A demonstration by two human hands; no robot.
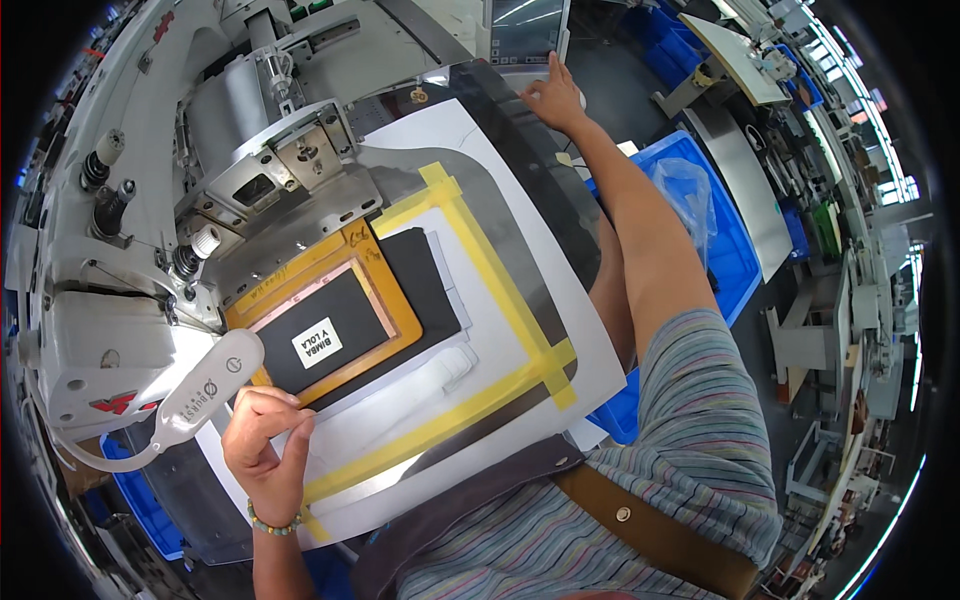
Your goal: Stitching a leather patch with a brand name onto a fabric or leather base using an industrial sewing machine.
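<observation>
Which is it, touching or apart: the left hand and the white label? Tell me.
Apart. The head view shows black material lying plainly between the fingers of the left hand and the white label.

Along the left of the worktop [540, 160], sewing machine [100, 340]; right of it, on the worktop, paper sheet [590, 350] with tape strips [503, 288] around its middle; inside the tape, frame [378, 270] over a loose panel [430, 280], with a second panel [345, 305] inside the frame and label [317, 343] on that one; directly behind the frame, metal bracket [310, 200]; at the frame's near edge, left hand [265, 440], contact unclear; just left of that, oval lamp [210, 385]; at far right, right hand [555, 100] against the screen [525, 30]; beyond the right forearm, bin [740, 260] with plastic bag [685, 190] in it.
</observation>
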